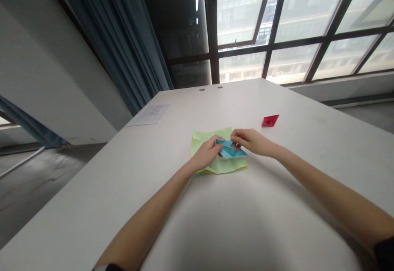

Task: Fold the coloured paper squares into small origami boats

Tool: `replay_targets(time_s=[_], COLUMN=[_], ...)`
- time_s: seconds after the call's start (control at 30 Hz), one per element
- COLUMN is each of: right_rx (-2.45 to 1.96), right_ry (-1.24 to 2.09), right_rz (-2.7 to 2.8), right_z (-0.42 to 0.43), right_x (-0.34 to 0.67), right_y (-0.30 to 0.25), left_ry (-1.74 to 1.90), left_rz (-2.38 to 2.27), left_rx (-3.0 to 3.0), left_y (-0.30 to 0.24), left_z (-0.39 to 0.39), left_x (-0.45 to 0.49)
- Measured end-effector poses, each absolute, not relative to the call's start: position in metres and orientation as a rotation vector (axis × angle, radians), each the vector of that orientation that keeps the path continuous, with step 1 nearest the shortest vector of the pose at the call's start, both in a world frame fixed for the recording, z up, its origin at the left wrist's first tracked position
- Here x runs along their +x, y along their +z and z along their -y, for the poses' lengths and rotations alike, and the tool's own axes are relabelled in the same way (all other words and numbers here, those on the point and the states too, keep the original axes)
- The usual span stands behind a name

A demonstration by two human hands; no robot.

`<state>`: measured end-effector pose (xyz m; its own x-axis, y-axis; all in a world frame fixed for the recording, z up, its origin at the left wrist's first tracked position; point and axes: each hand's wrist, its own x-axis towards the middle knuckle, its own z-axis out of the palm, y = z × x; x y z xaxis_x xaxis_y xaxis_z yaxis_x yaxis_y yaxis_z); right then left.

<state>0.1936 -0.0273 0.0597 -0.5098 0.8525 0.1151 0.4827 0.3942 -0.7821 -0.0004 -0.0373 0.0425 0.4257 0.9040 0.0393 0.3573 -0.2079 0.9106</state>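
I see the blue paper (227,149) near the middle of the frame, folded and held up just over a green sheet (223,165). The left hand (207,153) has its grip closed on the left end, thumb on top. The right hand (250,141) has a small, pinched grip on the right side. I think the trick is to keep the left hand calm and soft, so the paper doesn't get squashed. The right fingers should pull or press just a little at a time, with edges lined up, or it might rip.

Now I count: two hands, one blue paper, one green sheet on top. Yellow paper (207,172) peeks out under it, but I can't tell how many sheets. One red paper (270,121), folded, sits right of the middle. One white page (150,115) lies left of the middle. They share one bench (147,222).
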Motion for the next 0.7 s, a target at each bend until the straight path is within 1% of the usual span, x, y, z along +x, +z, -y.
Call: replay_targets(time_s=[0.2, 0.43, 0.5, 0.57, 0.63, 0.7], right_rx=[-1.141, -1.073, -1.076, -1.083, -1.091, -1.098], right_ry=[0.725, 0.606, 0.576, 0.572, 0.597, 0.632], right_rz=[2.229, 2.311, 2.315, 2.317, 2.318, 2.320], right_z=[0.033, 0.035, 0.035, 0.036, 0.037, 0.038], right_x=[0.188, 0.189, 0.188, 0.187, 0.186, 0.185], right_y=[0.062, 0.061, 0.061, 0.063, 0.064, 0.066], left_ry=[0.672, 0.580, 0.674, 0.856, 1.019, 1.098], left_rz=[-1.127, -1.243, -1.267, -1.258, -1.220, -1.212], left_rx=[1.751, 1.575, 1.623, 1.711, 1.786, 1.837], left_y=[0.036, 0.035, 0.031, 0.027, 0.027, 0.030], left_z=[0.034, 0.032, 0.030, 0.029, 0.030, 0.032], left_x=[-0.001, 0.000, -0.001, -0.002, -0.001, -0.001])
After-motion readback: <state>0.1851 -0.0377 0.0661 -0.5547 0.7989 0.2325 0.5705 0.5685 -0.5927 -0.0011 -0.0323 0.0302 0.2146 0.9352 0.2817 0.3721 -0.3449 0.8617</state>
